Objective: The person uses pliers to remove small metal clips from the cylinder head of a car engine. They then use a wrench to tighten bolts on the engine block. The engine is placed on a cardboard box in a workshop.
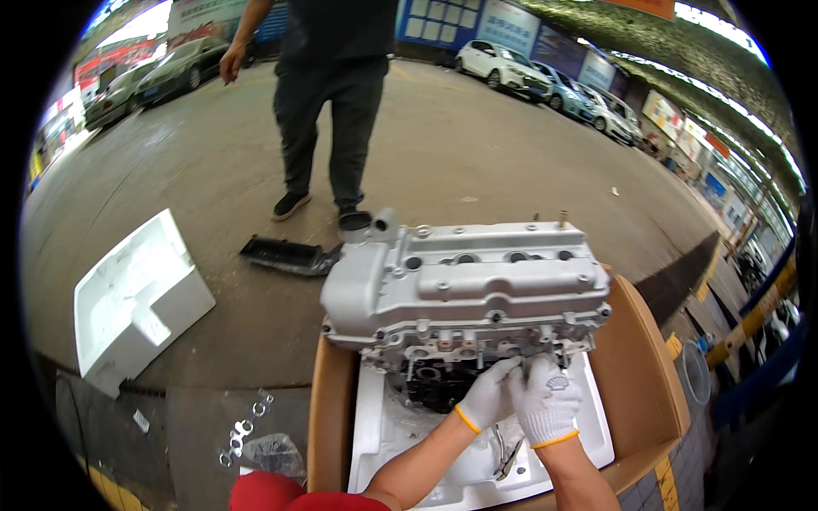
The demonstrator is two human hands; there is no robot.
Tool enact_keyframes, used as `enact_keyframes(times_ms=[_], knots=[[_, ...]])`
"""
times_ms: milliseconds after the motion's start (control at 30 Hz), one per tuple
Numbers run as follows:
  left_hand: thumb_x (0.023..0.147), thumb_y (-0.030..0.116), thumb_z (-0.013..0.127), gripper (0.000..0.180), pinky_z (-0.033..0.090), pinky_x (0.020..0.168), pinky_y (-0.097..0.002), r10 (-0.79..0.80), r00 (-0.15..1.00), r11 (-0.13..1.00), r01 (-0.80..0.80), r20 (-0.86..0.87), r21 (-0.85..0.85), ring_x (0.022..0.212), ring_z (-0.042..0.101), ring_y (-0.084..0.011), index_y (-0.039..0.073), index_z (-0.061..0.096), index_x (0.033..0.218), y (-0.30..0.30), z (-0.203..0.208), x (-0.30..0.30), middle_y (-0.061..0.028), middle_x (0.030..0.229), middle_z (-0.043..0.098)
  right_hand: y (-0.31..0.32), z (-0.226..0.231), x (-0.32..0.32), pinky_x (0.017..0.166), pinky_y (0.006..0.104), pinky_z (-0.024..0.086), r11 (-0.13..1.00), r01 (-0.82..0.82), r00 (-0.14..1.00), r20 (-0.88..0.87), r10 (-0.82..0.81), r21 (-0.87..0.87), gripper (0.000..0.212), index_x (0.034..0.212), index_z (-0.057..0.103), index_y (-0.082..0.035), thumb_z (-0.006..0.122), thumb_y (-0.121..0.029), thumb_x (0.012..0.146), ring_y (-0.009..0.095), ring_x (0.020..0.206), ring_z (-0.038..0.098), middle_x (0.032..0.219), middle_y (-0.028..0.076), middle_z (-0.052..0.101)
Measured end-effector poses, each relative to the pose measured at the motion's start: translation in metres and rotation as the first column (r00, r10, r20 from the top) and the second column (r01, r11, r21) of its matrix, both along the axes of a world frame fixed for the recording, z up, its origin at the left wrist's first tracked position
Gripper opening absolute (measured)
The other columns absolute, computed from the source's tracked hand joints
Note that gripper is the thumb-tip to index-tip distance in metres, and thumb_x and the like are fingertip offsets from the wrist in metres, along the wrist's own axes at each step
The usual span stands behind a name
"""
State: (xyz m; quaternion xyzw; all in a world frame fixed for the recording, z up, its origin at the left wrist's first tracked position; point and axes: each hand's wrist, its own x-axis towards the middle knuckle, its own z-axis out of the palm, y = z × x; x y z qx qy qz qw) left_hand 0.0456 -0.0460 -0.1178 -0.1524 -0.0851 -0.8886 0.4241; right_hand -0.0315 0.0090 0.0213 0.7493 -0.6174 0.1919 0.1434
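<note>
A silver-grey car engine (477, 285) stands upright in an open cardboard box, its valve cover on top and its near side toward me. Both my hands wear white knit gloves with yellow cuffs. My left hand (490, 398) is closed at the engine's near side, its fingertips against the lower right part. Right beside it, my right hand (547, 400) has its fingers curled at the same spot, and the two hands nearly touch. Whatever the fingers grip is hidden behind the gloves. Below the hands, a metal plier-like tool (509, 458) lies on the white foam tray (368, 426).
The cardboard box (643, 375) surrounds the foam. On the floor to the left are a white foam block (183, 285), a metal gasket (242, 437) and a plastic bag (277, 453). A black part (285, 254) lies behind the engine. A person (332, 111) stands beyond; parked cars (503, 68) line the back.
</note>
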Motion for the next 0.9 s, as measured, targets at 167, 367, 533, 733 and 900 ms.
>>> enact_keyframes(times_ms=[167,367,533,733,900], knots=[[0.118,0.034,0.046,0.044,0.045,0.122,-0.0429,0.037,0.997,0.999,-0.034,0.072,-0.039,0.133,0.063,-0.0271,0.0,0.063,0.141,-0.001,0.007,-0.001,-0.0148,0.143,0.068,-0.004,-0.007,-0.007,0.058,0.0491,0.056,0.979,-0.109,0.992,-0.082,0.096,-0.171,0.019,0.093,0.063,-0.007,0.077,-0.02,0.093,0.037,0.065,0.071,0.084,0.016,0.073],[0.118,0.03,0.047,0.05,0.045,0.121,-0.0386,0.075,0.993,0.991,-0.064,0.092,-0.114,0.135,0.062,-0.0226,-0.004,0.058,0.154,-0.005,0.011,-0.002,-0.014,0.147,0.066,-0.004,-0.009,-0.004,0.062,0.0526,0.056,0.998,0.006,0.999,-0.031,-0.008,-0.07,0.012,0.095,0.066,-0.007,0.073,-0.016,0.097,0.041,0.069,0.072,0.079,0.02,0.072],[0.116,0.028,0.053,0.039,0.049,0.112,-0.0333,0.168,0.954,0.985,-0.173,0.249,-0.001,0.123,0.064,-0.0168,-0.001,0.066,0.14,0.004,0.027,0.0,-0.0096,0.134,0.07,-0.002,-0.005,-0.003,0.063,0.0527,0.055,0.995,-0.077,0.996,0.043,0.08,-0.065,0.01,0.095,0.067,-0.005,0.068,-0.015,0.1,0.044,0.07,0.072,0.079,0.022,0.071],[0.114,0.025,0.057,0.029,0.052,0.104,-0.0313,0.236,0.921,0.962,-0.267,0.311,0.063,0.114,0.065,-0.014,0.003,0.071,0.125,0.005,0.031,-0.003,-0.0062,0.122,0.072,-0.003,-0.004,0.004,0.071,0.0523,0.055,0.994,-0.109,0.971,0.211,0.109,-0.012,0.015,0.097,0.068,-0.003,0.064,-0.017,0.103,0.045,0.08,0.074,0.086,0.024,0.074],[0.114,0.024,0.055,0.033,0.052,0.109,-0.0329,0.236,0.928,0.954,-0.277,0.289,0.112,0.119,0.065,-0.0163,0.001,0.069,0.133,0.001,0.017,-0.025,-0.0092,0.128,0.072,-0.004,-0.014,-0.007,0.074,0.0579,0.056,1.0,-0.002,0.981,0.196,-0.001,0.013,0.018,0.1,0.071,-0.005,0.068,-0.022,0.1,0.047,0.082,0.074,0.085,0.024,0.074]])
